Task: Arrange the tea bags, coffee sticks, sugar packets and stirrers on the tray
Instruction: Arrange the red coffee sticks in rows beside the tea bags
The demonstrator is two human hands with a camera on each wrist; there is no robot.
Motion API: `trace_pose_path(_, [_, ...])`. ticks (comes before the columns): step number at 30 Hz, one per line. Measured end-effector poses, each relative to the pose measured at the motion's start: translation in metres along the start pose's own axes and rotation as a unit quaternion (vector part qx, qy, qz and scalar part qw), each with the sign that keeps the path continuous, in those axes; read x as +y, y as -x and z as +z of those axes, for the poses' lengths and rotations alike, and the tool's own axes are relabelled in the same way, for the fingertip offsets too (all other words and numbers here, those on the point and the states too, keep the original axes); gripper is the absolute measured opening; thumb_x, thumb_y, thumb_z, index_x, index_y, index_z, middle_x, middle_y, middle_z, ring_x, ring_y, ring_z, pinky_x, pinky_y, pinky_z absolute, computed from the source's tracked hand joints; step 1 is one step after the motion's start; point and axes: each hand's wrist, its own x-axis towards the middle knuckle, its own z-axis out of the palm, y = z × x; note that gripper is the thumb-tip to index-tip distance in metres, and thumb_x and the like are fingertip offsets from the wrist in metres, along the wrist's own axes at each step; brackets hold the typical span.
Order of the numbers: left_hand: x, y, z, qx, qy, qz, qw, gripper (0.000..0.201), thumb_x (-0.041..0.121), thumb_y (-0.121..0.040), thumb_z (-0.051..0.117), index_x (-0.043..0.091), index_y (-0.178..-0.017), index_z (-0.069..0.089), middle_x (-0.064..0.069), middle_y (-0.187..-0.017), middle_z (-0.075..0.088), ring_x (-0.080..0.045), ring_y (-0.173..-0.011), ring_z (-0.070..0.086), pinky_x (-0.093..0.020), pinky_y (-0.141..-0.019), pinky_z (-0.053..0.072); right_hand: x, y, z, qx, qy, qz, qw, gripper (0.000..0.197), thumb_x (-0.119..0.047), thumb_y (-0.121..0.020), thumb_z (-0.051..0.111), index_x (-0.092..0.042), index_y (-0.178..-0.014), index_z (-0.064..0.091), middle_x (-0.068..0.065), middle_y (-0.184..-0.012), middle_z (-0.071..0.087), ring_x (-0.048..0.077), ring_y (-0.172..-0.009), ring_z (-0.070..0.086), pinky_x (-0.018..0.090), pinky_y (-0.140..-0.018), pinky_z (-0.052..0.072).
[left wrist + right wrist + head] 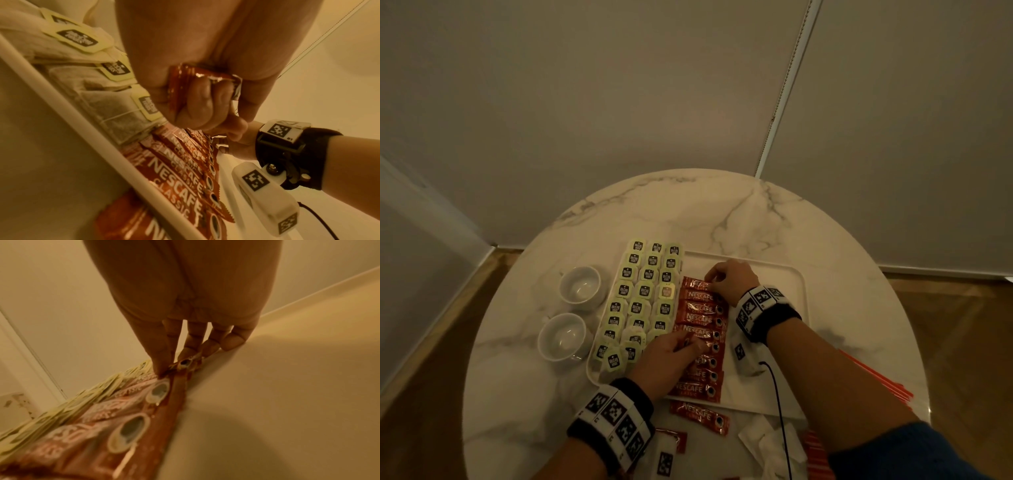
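Observation:
A white tray (774, 274) lies on the round marble table. Tea bags (649, 291) with pale green tags fill its left part in three columns. Beside them runs a column of red coffee sticks (702, 318). My left hand (681, 346) hovers over the middle of that column. It grips a small bunch of coffee sticks (197, 81) in curled fingers. My right hand (714, 279) is at the far end of the column, where thumb and fingertips (162, 366) pinch the end of the top coffee stick (185, 365). The tray's right part is bare.
Two white cups (580, 287) (563, 337) stand left of the tray. In front of the tray lie a loose coffee stick (700, 413), white packets (767, 442) and red-striped packets (813, 448). Orange stirrers (876, 380) lie at the table's right edge. A black cable (779, 404) crosses the tray's front.

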Motion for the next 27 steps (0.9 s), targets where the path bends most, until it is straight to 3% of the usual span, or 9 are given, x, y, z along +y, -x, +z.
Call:
trace_pose_path(5, [0.000,0.000,-0.001,-0.016,0.026,-0.014,0.999,0.019,0.046,-0.070,0.068,0.033,-0.082,0.074,-0.008,-0.096,0.074,-0.028,-0.094,0.069,-0.049,-0.092,0.053,0.002,-0.002,0.000,0.000,-0.011,-0.005,1.000,0.013,-0.027,-0.078,0.071,-0.038,-0.073,0.065,-0.012,-0.079,0.065,0.013,-0.086,0.063,0.039,-0.084,0.055])
trace_pose_path(9, [0.003,0.000,0.000,-0.010,0.033,-0.019,0.999,0.007,0.030,-0.085,0.067,0.029,-0.083,0.073,-0.006,-0.090,0.074,-0.025,-0.085,0.069,-0.044,-0.089,0.055,0.006,-0.003,0.000,-0.001,-0.040,-0.018,0.999,0.011,-0.029,-0.077,0.074,-0.037,-0.080,0.067,-0.012,-0.082,0.064,0.013,-0.086,0.063,0.038,-0.086,0.054])
trace_pose_path(11, [0.007,0.001,0.000,-0.005,0.048,-0.023,0.999,0.012,0.019,-0.093,0.056,0.021,-0.094,0.068,-0.006,-0.078,0.068,-0.020,-0.064,0.062,-0.033,-0.067,0.054,0.008,-0.002,-0.001,0.016,-0.060,-0.016,0.998,0.010,-0.029,-0.080,0.071,-0.032,-0.090,0.068,-0.007,-0.091,0.064,0.015,-0.089,0.062,0.034,-0.086,0.053])
trace_pose_path(12, [0.010,0.002,0.000,-0.001,0.059,-0.023,0.998,0.014,0.017,-0.095,0.051,0.015,-0.096,0.065,-0.006,-0.071,0.063,-0.016,-0.053,0.053,-0.027,-0.053,0.046,0.008,-0.001,-0.002,0.028,-0.069,-0.017,0.997,0.014,-0.029,-0.082,0.070,-0.027,-0.096,0.069,-0.004,-0.094,0.064,0.016,-0.091,0.062,0.032,-0.084,0.052])
trace_pose_path(14, [0.016,0.004,-0.001,0.013,0.079,-0.010,0.997,0.023,0.020,-0.099,0.042,0.007,-0.095,0.061,-0.006,-0.066,0.058,-0.012,-0.046,0.044,-0.024,-0.046,0.035,0.007,0.003,-0.007,0.056,-0.092,-0.015,0.994,0.019,-0.028,-0.086,0.067,-0.020,-0.103,0.069,0.000,-0.098,0.061,0.018,-0.094,0.061,0.031,-0.083,0.051])
trace_pose_path(17, [0.025,0.005,-0.002,0.036,0.118,0.022,0.992,0.036,0.035,-0.100,0.040,0.009,-0.099,0.065,-0.009,-0.085,0.069,-0.022,-0.067,0.065,-0.032,-0.065,0.054,0.004,0.015,-0.018,0.071,-0.137,-0.025,0.988,0.017,-0.025,-0.088,0.065,-0.017,-0.102,0.069,0.000,-0.099,0.059,0.017,-0.094,0.057,0.028,-0.080,0.047])
trace_pose_path(21, [0.033,0.003,-0.002,0.082,0.112,0.107,0.984,0.038,0.061,-0.093,0.033,0.048,-0.112,0.062,0.006,-0.124,0.062,-0.014,-0.111,0.061,-0.042,-0.095,0.051,-0.013,0.050,-0.034,-0.013,-0.255,-0.065,0.965,0.008,-0.018,-0.089,0.062,-0.016,-0.095,0.068,-0.004,-0.089,0.067,0.011,-0.084,0.063,0.019,-0.068,0.046])
trace_pose_path(24, [0.041,-0.002,0.002,0.113,0.101,0.144,0.978,0.031,0.054,-0.099,0.026,0.065,-0.119,0.047,0.013,-0.132,0.049,-0.004,-0.117,0.051,-0.032,-0.098,0.047,-0.027,0.080,-0.041,-0.118,-0.314,-0.092,0.937,0.008,-0.021,-0.087,0.067,-0.018,-0.094,0.069,-0.005,-0.086,0.071,0.005,-0.076,0.067,0.017,-0.065,0.049])
trace_pose_path(27, [0.051,-0.004,0.008,0.097,0.151,0.138,0.974,0.033,0.055,-0.099,0.025,0.063,-0.118,0.050,0.012,-0.130,0.051,-0.009,-0.117,0.054,-0.037,-0.095,0.051,-0.031,0.093,-0.040,-0.173,-0.329,-0.118,0.921,0.015,-0.016,-0.082,0.073,-0.019,-0.096,0.068,0.001,-0.093,0.074,0.016,-0.090,0.070,0.027,-0.081,0.056])
